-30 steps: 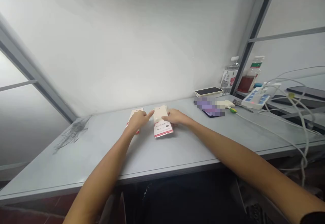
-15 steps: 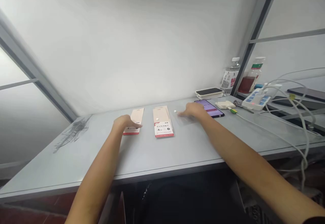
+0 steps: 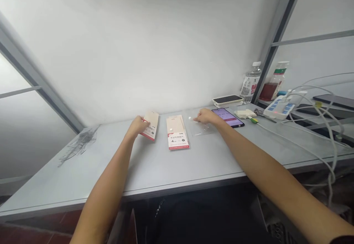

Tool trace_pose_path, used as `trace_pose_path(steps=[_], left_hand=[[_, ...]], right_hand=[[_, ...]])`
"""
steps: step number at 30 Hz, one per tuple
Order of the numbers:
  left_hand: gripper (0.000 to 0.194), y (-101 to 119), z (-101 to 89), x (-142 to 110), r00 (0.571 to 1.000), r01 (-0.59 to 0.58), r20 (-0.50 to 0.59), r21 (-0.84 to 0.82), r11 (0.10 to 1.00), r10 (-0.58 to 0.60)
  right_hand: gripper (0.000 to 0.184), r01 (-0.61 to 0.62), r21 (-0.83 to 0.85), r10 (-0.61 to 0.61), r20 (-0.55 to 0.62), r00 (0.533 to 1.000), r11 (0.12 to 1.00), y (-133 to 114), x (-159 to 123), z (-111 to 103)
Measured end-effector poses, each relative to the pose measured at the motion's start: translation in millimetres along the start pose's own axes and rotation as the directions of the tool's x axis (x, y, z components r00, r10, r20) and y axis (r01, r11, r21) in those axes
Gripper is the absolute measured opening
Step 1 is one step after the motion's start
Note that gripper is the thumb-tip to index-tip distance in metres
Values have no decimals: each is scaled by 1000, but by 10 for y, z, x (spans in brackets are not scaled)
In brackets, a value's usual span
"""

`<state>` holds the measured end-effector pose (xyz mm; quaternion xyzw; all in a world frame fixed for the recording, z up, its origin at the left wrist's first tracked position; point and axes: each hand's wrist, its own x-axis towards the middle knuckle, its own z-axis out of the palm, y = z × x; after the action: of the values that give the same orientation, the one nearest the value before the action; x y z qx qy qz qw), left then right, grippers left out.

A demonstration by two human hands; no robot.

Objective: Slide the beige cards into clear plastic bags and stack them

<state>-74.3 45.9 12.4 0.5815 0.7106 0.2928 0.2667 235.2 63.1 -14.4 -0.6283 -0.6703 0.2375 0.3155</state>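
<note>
My left hand (image 3: pixel 137 126) grips a beige and red card pack (image 3: pixel 151 125) by its lower left edge and holds it lifted and tilted above the grey table (image 3: pixel 155 170). A second, similar pack (image 3: pixel 176 137) lies flat on the table between my hands. My right hand (image 3: pixel 205 116) rests with its fingers curled on a clear plastic sleeve (image 3: pixel 200 126) lying right of that pack. A lit phone (image 3: pixel 228 117) lies just right of my right hand.
Behind the phone sit a second phone on a white box (image 3: pixel 227 100), two bottles (image 3: pixel 250 82) and a small beige box (image 3: pixel 245 114). A power strip (image 3: pixel 278 107) with white cables (image 3: pixel 309 148) fills the right side. Dark scribbles (image 3: pixel 79 144) mark the table's left.
My left hand has picked up the left pack and raised it off the table. My right hand has left the middle pack and settled on the clear sleeve to its right.
</note>
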Motion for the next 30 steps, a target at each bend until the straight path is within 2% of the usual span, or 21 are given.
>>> trace_pose_path(steps=[2, 4, 7, 9, 12, 14, 24, 26, 30], left_hand=[[37, 77, 51, -70, 997, -67, -39, -79, 995, 64], [40, 171, 118, -181, 983, -182, -72, -217, 959, 170], [45, 310, 238, -387, 954, -285, -4, -313, 906, 298], [45, 379, 315, -517, 923, -357, 36, -299, 885, 384], [46, 426, 401, -650, 881, -458, 27, -191, 868, 472], [47, 425, 430, -681, 874, -477, 28, -140, 868, 485], [46, 364, 402, -582, 908, -418, -57, -83, 905, 414], [47, 377, 386, -602, 892, -452, -78, -100, 887, 445], [53, 406, 342, -665, 810, -587, -127, -159, 794, 573]], right_hand=[[27, -12, 28, 13, -20, 1000, 1000, -33, -6, 23], [23, 20, 90, -14, -66, 998, 996, -98, -41, 63], [17, 119, 101, -105, -135, 985, 988, -229, -127, 145], [15, 159, 48, -147, -201, 968, 986, -317, -184, 203], [14, 199, -7, -193, -286, 939, 980, -423, -248, 274], [14, 226, -17, -219, -314, 924, 974, -469, -280, 302], [16, 374, 34, -343, -326, 881, 927, -527, -367, 300], [17, 399, 49, -362, -331, 872, 916, -519, -356, 303], [17, 407, 59, -362, -353, 863, 912, -501, -331, 319]])
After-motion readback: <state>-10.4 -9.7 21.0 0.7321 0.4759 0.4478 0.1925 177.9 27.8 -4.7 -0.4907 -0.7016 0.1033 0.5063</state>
